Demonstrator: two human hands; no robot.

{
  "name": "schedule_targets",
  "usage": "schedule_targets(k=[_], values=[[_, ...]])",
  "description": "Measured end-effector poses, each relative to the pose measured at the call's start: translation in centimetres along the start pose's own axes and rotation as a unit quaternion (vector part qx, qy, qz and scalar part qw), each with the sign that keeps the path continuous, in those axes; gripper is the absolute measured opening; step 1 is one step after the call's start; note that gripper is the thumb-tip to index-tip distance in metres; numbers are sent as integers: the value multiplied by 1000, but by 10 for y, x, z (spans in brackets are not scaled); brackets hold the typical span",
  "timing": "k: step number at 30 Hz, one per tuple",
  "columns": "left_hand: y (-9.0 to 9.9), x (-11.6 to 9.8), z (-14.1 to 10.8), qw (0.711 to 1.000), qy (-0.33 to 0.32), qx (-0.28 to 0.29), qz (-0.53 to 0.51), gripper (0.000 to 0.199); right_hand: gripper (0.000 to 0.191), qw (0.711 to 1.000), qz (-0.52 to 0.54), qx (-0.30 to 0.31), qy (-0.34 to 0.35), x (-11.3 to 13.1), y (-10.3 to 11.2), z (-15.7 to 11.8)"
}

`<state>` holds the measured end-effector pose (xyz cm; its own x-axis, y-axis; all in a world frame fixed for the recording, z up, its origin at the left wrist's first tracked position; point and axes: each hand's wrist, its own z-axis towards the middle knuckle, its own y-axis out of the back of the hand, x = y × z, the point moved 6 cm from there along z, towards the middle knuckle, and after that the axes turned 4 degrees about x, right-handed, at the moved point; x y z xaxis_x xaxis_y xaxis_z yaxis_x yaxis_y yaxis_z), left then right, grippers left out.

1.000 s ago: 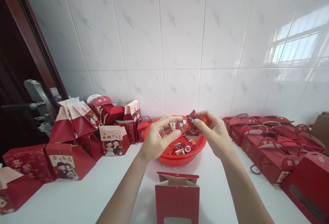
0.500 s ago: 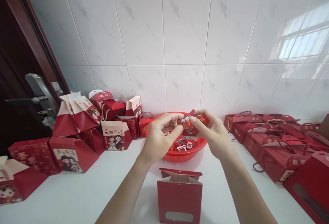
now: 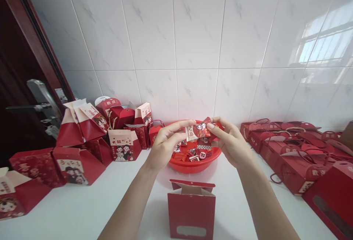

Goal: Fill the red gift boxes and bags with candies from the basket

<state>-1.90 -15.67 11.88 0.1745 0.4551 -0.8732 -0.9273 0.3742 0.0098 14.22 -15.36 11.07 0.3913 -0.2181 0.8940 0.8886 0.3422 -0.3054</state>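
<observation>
A wrapped candy [image 3: 199, 130], red and cream with small cartoon figures, is held up over the red plastic basket [image 3: 190, 168]. My left hand [image 3: 167, 144] pinches its left end between thumb and fingers. Closed on the candy's right end is my right hand [image 3: 229, 139], and a bit of another red wrapper shows behind its fingers. Several small wrapped sweets [image 3: 194, 153] lie in the basket. Nearer to me, between my forearms, a red gift box [image 3: 191, 210] stands upright with its top flaps open and a clear oval window low on its front.
Several red and cream gift boxes [image 3: 125, 146] crowd the left of the white table [image 3: 110, 203]. On the right, red boxes with cord handles [image 3: 298, 166] stand in rows. A tiled wall [image 3: 197, 49] rises behind, and a dark door with a metal handle [image 3: 41, 93] is at left.
My left hand has shifted slightly left and its thumb has moved off the candy's front. More of the printed wrapper now shows, lying stretched between both hands.
</observation>
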Motion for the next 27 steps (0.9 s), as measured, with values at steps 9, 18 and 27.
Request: schedule_targets(k=[9, 18, 27], values=[[2, -5, -3, 999, -30, -4, 16, 43, 31, 1000, 5, 18, 8, -1, 1, 1], [0, -8, -6, 999, -37, -3, 40, 46, 32, 1000, -3, 16, 15, -2, 3, 2], [-2, -12, -8, 998, -48, 0, 42, 45, 33, 1000, -6, 24, 15, 0, 4, 1]])
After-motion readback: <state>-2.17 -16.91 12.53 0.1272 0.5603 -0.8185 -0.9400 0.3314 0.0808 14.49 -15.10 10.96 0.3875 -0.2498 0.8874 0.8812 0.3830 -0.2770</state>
